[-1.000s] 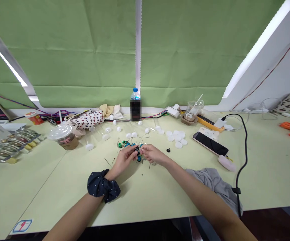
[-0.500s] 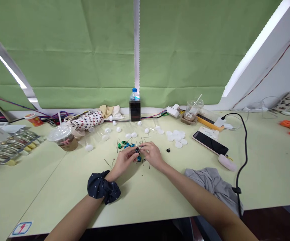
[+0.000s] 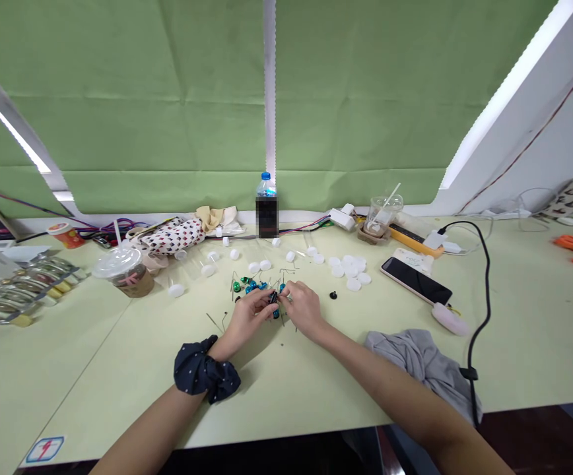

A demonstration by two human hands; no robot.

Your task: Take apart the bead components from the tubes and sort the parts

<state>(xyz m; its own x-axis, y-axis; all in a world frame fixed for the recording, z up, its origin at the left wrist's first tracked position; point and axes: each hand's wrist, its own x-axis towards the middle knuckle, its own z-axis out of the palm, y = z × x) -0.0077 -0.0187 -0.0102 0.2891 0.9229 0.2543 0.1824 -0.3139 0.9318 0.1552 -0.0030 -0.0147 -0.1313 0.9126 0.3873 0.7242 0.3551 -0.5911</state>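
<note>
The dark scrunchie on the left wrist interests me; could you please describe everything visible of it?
The scrunchie is dark navy with small pale dots and looks like soft fabric, gathered into loose, puffy folds. It encircles the left wrist, just behind the left hand; whether it also touches the table cannot be told.

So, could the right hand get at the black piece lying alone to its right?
Probably yes: only bare table shows between the right hand and the black piece, though that hand's fingers are by the dark part in the left hand.
</note>
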